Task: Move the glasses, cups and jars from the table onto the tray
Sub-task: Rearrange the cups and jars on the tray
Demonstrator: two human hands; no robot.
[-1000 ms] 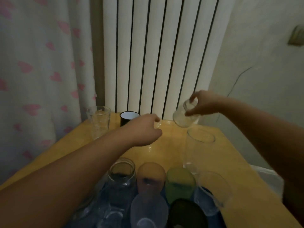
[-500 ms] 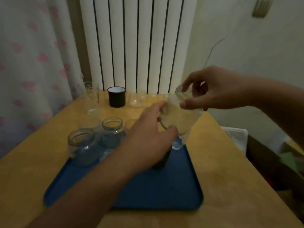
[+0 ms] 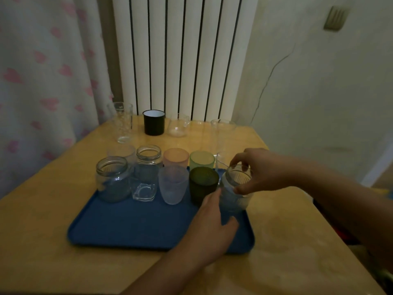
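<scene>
A blue tray (image 3: 131, 226) lies on the wooden table (image 3: 42, 241) and carries several jars and cups along its far half. My right hand (image 3: 261, 170) grips the rim of a clear ribbed jar (image 3: 234, 194) standing at the tray's right edge, beside a dark green cup (image 3: 203, 185). My left hand (image 3: 212, 228) rests against the jar's lower side, fingers loosely spread. Behind the tray, on the table, stand a tall clear glass (image 3: 123, 122), a black mug (image 3: 154, 122), a clear glass cup (image 3: 178, 127) and another tall clear glass (image 3: 222, 135).
A white radiator (image 3: 180, 56) and a curtain with pink hearts (image 3: 42, 71) stand behind the table. The near half of the tray is bare blue. The table's right edge drops off toward the floor (image 3: 378, 173).
My right hand has carried the clear jar from the back of the table down onto the tray's right edge. My left hand came back with it and now steadies its base.
</scene>
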